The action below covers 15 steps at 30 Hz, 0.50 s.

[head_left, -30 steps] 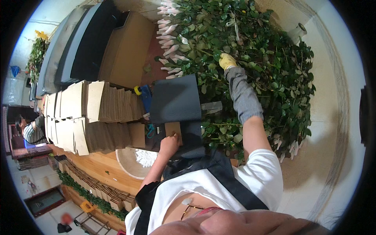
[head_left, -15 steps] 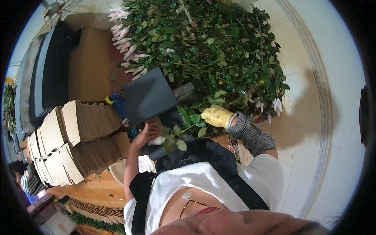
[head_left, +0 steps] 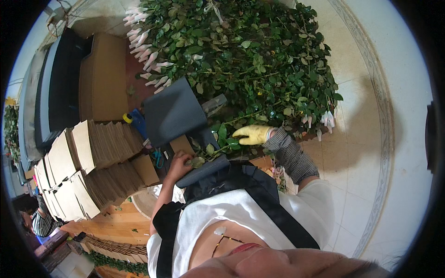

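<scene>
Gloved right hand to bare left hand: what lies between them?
In the head view, a leafy green stem lies between the gloved right hand and the bare left hand; whether either has a grip on it is unclear.

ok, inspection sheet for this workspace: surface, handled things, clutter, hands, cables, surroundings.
Surface: dark grey panel, tilted, beyond the left hand
Handled things: leafy stem between the hands; brown card by the left hand; leafy heap beyond
Clutter: teal-handled scissors; blue-and-yellow tool beside the panel
Hands: left hand bare, fingers bent beside the stem, grip unclear; right hand yellow-gloved, near the stem, grip unclear
Cables: thin dark lines at upper left, cannot confirm
Surroundings: stacked cardboard at left; co-worker in stripes; tiled floor at right
</scene>
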Each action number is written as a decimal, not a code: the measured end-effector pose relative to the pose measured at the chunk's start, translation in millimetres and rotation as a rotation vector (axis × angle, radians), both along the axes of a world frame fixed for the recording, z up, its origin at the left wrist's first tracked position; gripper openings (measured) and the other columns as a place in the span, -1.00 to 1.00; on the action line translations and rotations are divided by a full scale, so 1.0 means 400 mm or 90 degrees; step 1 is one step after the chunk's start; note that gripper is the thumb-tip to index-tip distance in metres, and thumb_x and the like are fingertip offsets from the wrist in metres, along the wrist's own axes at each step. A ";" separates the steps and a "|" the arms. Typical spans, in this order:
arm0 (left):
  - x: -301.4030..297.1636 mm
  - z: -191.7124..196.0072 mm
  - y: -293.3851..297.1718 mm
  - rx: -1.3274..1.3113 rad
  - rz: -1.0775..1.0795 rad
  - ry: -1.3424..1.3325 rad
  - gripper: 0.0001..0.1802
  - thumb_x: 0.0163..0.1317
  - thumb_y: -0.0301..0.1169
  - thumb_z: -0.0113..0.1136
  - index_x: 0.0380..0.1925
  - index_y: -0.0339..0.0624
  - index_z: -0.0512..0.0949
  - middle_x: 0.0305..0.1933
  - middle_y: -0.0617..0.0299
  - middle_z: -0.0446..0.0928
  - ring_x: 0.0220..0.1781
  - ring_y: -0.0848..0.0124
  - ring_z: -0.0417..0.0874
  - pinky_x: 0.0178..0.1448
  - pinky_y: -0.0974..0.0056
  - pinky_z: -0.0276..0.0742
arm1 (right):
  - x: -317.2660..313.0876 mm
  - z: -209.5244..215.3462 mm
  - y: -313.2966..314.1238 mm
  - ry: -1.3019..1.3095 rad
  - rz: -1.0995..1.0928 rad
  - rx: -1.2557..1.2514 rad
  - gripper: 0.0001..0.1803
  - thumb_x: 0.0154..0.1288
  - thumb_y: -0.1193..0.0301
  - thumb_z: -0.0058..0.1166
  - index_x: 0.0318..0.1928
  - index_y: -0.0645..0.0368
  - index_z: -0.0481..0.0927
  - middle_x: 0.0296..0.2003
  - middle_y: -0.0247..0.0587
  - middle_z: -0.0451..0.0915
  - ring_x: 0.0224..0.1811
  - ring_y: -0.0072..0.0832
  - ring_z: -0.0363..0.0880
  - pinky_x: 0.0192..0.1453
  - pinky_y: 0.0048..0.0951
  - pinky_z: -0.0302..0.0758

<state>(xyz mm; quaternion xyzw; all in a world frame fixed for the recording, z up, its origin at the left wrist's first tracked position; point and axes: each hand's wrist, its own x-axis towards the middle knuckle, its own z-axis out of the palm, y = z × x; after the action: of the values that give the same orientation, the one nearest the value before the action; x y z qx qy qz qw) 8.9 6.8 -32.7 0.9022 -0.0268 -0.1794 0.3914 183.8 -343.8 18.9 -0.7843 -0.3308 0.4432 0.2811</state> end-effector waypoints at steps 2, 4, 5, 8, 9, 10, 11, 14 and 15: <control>-0.016 -0.040 0.008 -0.097 0.072 0.013 -0.74 -0.05 -0.49 0.28 -0.27 -0.21 0.59 -0.24 0.10 0.44 -0.11 0.14 0.49 -0.01 0.17 0.44 | 0.082 0.067 0.040 -0.094 -0.018 0.042 -0.50 0.31 0.29 0.01 0.22 0.21 0.46 0.14 0.00 0.55 0.13 -0.13 0.55 0.25 -0.19 0.48; -0.032 -0.051 0.013 -0.166 0.120 0.028 -0.76 -0.04 -0.50 0.26 -0.29 -0.22 0.58 -0.25 0.10 0.43 -0.12 0.15 0.49 -0.03 0.19 0.44 | 0.162 0.068 0.095 -0.285 -0.140 0.186 -0.52 0.29 0.34 0.07 0.20 0.21 0.47 0.14 0.00 0.54 0.14 -0.12 0.54 0.28 -0.17 0.46; -0.034 -0.044 0.011 -0.185 0.136 0.033 -0.77 -0.03 -0.50 0.26 -0.29 -0.22 0.58 -0.25 0.10 0.43 -0.12 0.16 0.50 -0.04 0.20 0.44 | 0.205 0.059 0.130 -0.359 -0.233 0.278 -0.54 0.27 0.37 0.09 0.18 0.20 0.49 0.14 0.00 0.54 0.14 -0.11 0.52 0.28 -0.16 0.44; -0.028 -0.044 0.017 -0.147 0.113 0.004 -0.78 0.01 -0.50 0.25 -0.27 -0.22 0.58 -0.26 0.11 0.43 -0.12 0.19 0.50 -0.05 0.24 0.44 | 0.349 -0.018 0.213 -0.725 -0.232 0.150 -0.60 0.13 0.41 0.19 0.02 0.18 0.56 0.04 -0.05 0.58 0.12 -0.12 0.51 0.28 -0.20 0.38; -0.035 -0.051 0.015 -0.124 0.095 -0.009 -0.79 0.04 -0.50 0.25 -0.26 -0.22 0.59 -0.26 0.12 0.43 -0.11 0.21 0.50 -0.05 0.25 0.44 | 0.377 -0.037 0.239 -0.787 -0.203 0.051 -0.65 0.10 0.40 0.19 -0.06 0.16 0.58 -0.01 -0.07 0.59 0.09 -0.13 0.50 0.27 -0.21 0.37; -0.024 -0.054 0.007 -0.169 0.097 0.008 -0.79 0.05 -0.50 0.25 -0.25 -0.22 0.59 -0.26 0.12 0.44 -0.11 0.21 0.51 -0.04 0.25 0.44 | 0.419 -0.130 0.228 -0.744 -0.194 0.008 -0.69 0.09 0.38 0.18 -0.10 0.13 0.58 -0.04 -0.11 0.59 0.08 -0.15 0.50 0.23 -0.20 0.37; -0.013 -0.056 0.007 -0.209 0.105 0.025 -0.79 0.07 -0.50 0.25 -0.24 -0.22 0.60 -0.25 0.12 0.44 -0.11 0.21 0.51 -0.04 0.25 0.44 | 0.458 -0.222 0.218 -0.699 -0.185 -0.027 -0.72 0.08 0.36 0.17 -0.15 0.10 0.59 -0.07 -0.15 0.59 0.06 -0.18 0.50 0.20 -0.19 0.37; -0.026 -0.059 0.021 -0.210 0.128 -0.016 -0.79 0.11 -0.49 0.26 -0.21 -0.22 0.61 -0.23 0.12 0.46 -0.11 0.21 0.52 -0.03 0.24 0.44 | 0.451 -0.133 0.288 -0.714 -0.253 0.039 -0.89 0.05 0.39 0.09 -0.44 0.15 0.58 -0.33 -0.05 0.61 -0.21 -0.14 0.58 -0.04 -0.11 0.46; -0.043 -0.061 0.020 -0.201 0.124 -0.037 -0.79 0.12 -0.49 0.26 -0.20 -0.22 0.61 -0.22 0.12 0.47 -0.11 0.21 0.52 -0.03 0.24 0.44 | 0.427 -0.057 0.294 -0.710 -0.276 0.055 -0.89 0.04 0.40 0.08 -0.51 0.17 0.57 -0.39 -0.02 0.61 -0.27 -0.12 0.59 -0.10 -0.10 0.48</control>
<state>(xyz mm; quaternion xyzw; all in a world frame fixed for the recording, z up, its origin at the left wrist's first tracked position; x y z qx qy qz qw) -8.5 14.9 -57.0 0.8328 0.0217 -0.1084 0.5424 354.7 -226.2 -3.7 -0.9361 -0.2783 -0.1167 0.1807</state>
